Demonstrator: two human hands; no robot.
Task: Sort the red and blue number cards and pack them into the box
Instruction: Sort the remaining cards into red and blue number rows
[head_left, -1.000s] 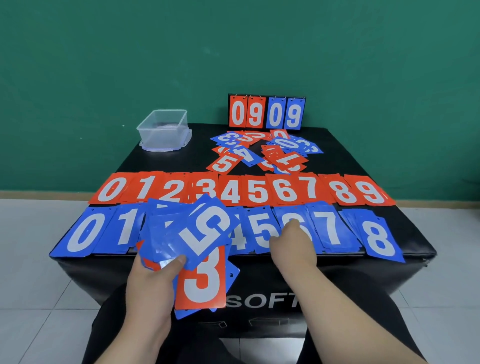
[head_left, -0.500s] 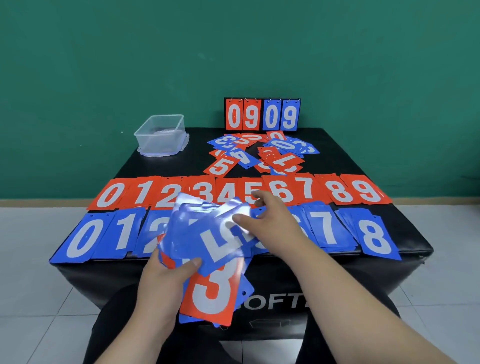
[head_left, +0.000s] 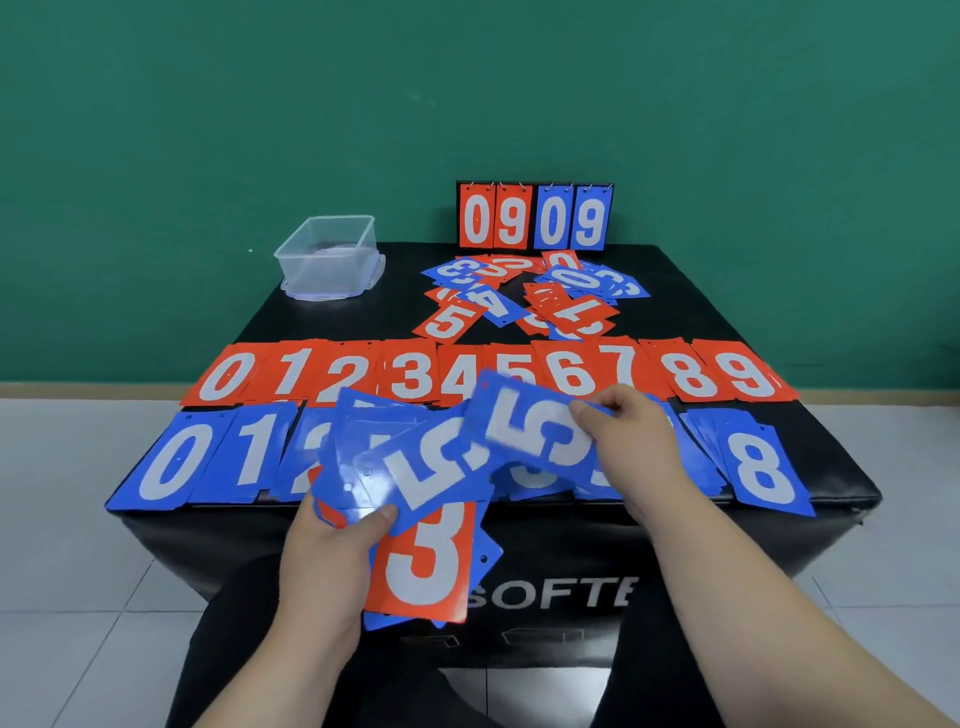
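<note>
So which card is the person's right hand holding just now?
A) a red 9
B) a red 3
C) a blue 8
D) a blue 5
D: the fingers of the right hand pinch the blue 5 card by its edge, above the blue row, while the left hand grips the fan of cards.

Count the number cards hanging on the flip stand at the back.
4. They hang side by side at the back edge of the table, left to right: red 0, red 9, blue 0, blue 9. More may hang hidden behind them.
</note>
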